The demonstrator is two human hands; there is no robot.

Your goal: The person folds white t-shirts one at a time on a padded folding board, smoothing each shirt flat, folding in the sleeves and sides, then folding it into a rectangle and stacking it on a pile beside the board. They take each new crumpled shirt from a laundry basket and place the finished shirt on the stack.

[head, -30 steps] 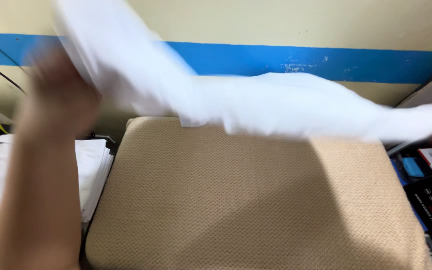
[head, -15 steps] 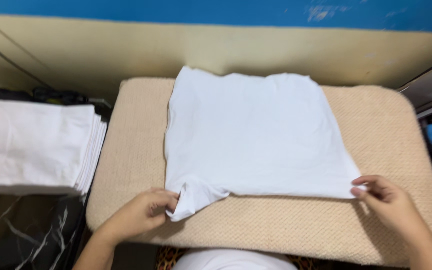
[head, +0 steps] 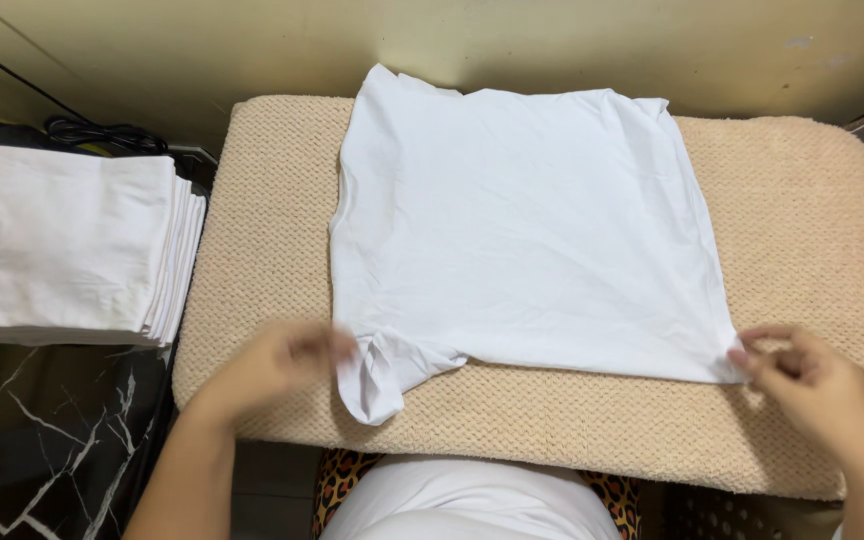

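A white T-shirt [head: 512, 220] lies spread flat on a beige textured pad [head: 812, 200], its short sleeve [head: 377, 378] crumpled at the near left corner. My left hand [head: 277, 362] is motion-blurred, and its fingertips meet the shirt's edge just beside that sleeve; its grip is unclear. My right hand [head: 807, 378] pinches the shirt's near right corner between thumb and fingers, over the pad's near right part.
A tall stack of folded white garments [head: 52, 240] sits to the left of the pad, with black cables [head: 92, 130] behind it. Dark marbled surface [head: 42, 430] lies below the stack. A cream wall [head: 452, 40] runs behind. Leopard-print fabric [head: 337, 480] shows at my waist.
The shirt went from being swung in the air to lying flat on the pad. Since half a second ago my left hand shifted at the sleeve, and the view tilted further down.
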